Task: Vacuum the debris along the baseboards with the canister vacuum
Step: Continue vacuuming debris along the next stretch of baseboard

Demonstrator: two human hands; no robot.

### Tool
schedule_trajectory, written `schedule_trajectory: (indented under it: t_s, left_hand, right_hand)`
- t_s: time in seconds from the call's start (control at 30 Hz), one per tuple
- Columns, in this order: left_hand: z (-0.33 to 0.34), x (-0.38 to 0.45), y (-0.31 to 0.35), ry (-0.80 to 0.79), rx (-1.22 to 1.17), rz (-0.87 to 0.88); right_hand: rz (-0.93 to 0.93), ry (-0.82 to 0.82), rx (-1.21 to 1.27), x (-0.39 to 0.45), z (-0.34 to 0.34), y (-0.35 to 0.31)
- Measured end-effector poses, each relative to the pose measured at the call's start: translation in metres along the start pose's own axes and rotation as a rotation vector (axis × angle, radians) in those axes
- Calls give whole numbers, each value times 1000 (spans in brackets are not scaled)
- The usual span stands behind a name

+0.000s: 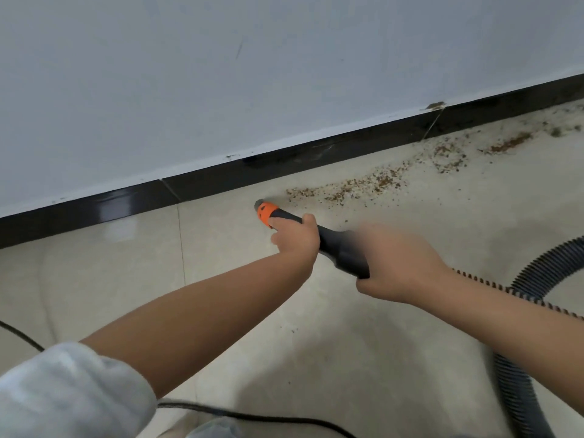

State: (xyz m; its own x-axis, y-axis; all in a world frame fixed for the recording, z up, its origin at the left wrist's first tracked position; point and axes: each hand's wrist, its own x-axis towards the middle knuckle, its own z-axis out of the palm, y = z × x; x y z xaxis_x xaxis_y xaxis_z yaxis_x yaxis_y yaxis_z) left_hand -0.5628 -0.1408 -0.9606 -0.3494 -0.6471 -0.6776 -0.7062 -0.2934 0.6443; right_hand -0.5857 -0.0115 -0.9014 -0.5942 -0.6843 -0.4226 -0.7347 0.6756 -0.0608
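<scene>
Head view: the left hand (295, 237) grasps the vacuum nozzle (335, 248) near its orange tip; the right hand (395, 267), blurred, grips the rear. The tip sits mid-frame beside the debris (363, 186) along the baseboard (221, 181). Next, I think, sweep toward upper right.

You've got one head cam, wide-angle, looking fwd and down from above your arms. It faces the wall (221, 74) and baseboard (284, 159), which run tilted across frame, floor (94, 263) below. Hands sit close, mid-frame. No 2nd view, so no overlap.
</scene>
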Motion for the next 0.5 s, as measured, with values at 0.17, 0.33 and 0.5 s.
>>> schedule_trajectory:
  t_s: [0.17, 0.33, 0.5]
  left_hand:
    - [22, -2, 15, -67, 20, 29]
    - [40, -6, 24, -88, 19, 47]
    - [42, 0, 32, -69, 3, 57]
  right_hand:
    - [77, 40, 7, -4, -4, 18]
    - [124, 37, 10, -4, -6, 33]
    - [123, 32, 29, 6, -4, 35]
